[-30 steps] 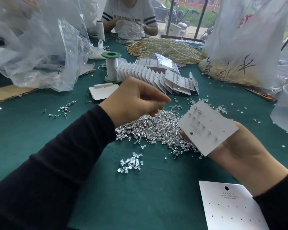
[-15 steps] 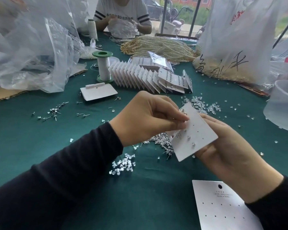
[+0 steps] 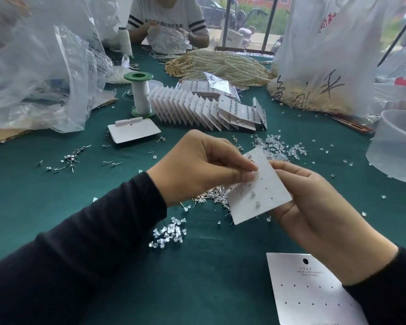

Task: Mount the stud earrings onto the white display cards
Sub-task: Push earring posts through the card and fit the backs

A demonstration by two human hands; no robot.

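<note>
nearest, low at the right, a blank display card (image 3: 314, 299) lies flat on the green table (image 3: 45, 202), its rows of holes unfilled. just above it the right hand (image 3: 319, 207) holds the working card (image 3: 265, 191) tilted, fingers closed behind it and the thumb over its right edge; a few studs already sit in one column. the left hand (image 3: 197, 167) pinches thumb and forefinger shut at the card's upper left holes, most likely on a stud, though the stud itself is hidden between the fingertips.

the card looks like thin, light board: stiff enough to be held by one edge, but it probably flexes if pressed mid-face, so support behind the hole being filled seems wise. a stud is tiny, hard and slick, best taken by the head with the post pointing at the hole.

under the hands lies the pile of loose studs (image 3: 212, 197), with clear backs (image 3: 169, 235) just nearer on the left. further off, scattered pins (image 3: 68, 159), a blank folded card (image 3: 134, 130), then the row of finished cards (image 3: 206, 109) beside a green-topped spool (image 3: 140, 95). beyond, pearl strands (image 3: 220, 66), plastic bags, and another person working.
</note>
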